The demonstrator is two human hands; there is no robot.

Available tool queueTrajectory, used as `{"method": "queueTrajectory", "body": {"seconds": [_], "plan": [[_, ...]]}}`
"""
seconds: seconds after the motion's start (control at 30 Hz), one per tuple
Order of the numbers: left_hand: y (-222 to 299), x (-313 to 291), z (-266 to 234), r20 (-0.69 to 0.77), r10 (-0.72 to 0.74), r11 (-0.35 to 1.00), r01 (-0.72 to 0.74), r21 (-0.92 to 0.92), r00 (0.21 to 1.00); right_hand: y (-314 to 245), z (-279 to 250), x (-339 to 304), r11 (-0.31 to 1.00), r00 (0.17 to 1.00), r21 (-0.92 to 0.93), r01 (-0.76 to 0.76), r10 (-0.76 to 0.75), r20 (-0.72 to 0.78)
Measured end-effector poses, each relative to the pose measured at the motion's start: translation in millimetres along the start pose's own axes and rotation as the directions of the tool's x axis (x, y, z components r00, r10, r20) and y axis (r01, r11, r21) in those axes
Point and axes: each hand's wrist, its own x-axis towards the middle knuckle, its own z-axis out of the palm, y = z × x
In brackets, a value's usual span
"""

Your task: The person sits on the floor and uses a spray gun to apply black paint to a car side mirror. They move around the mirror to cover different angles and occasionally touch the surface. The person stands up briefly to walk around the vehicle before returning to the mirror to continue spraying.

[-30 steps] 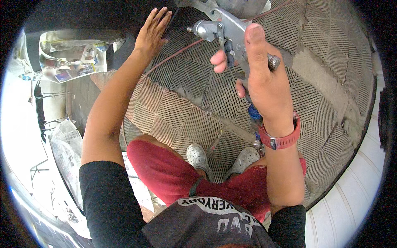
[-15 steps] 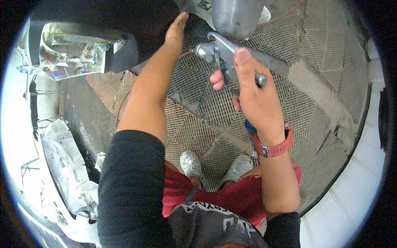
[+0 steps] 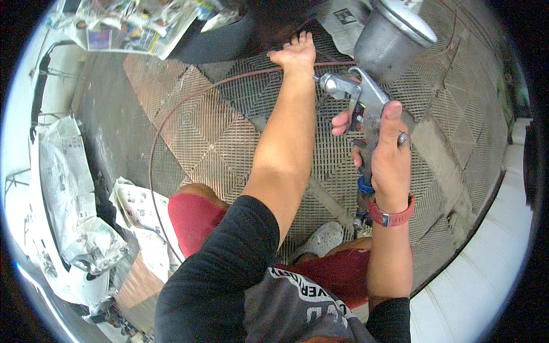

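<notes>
Gripping the spray gun [image 3: 374, 102] in the right hand [image 3: 392, 163], right of the dark panel [image 3: 223, 43]; holding the left hand [image 3: 298, 55] open-fingered beside the panel; apparently risking spraying that hand by squeezing the trigger [image 3: 355, 115].

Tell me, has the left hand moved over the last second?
Yes: judged against the newspaper on the dark panel, the left hand has shifted rightward, farther from the paper, and turned palm up.
</notes>
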Motion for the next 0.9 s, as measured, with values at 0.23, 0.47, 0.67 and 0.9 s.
{"method": "queueTrajectory", "body": {"seconds": [0.23, 0.47, 0.67, 0.9], "plan": [[130.4, -28.8, 62.1, 0.508, 0.138, 0.889, -0.333, 0.314, 0.850, -1.0, 19.8, -0.9, 1.000, 1.000, -0.007, 0.002, -0.002, 0.014], [225.4, 42.1, 61.0, 0.695, 0.663, -0.452, -0.591, 0.668, 0.278, -3.6, 22.6, 0.3, 0.999, 0.999, -0.043, 0.026, -0.024, 0.026], [-11.3, -62.5, -13.8, 0.905, 0.383, -0.808, -0.408, 0.425, 0.184, -5.9, 9.5, 3.9, 0.999, 0.999, -0.033, 0.018, -0.019, -0.047], [-20.5, -67.9, -21.7, 0.708, -0.408, -0.898, -0.111, -0.427, 0.577, -9.6, -7.7, 2.9, 0.999, 0.997, -0.031, 0.035, -0.037, -0.065]]}}
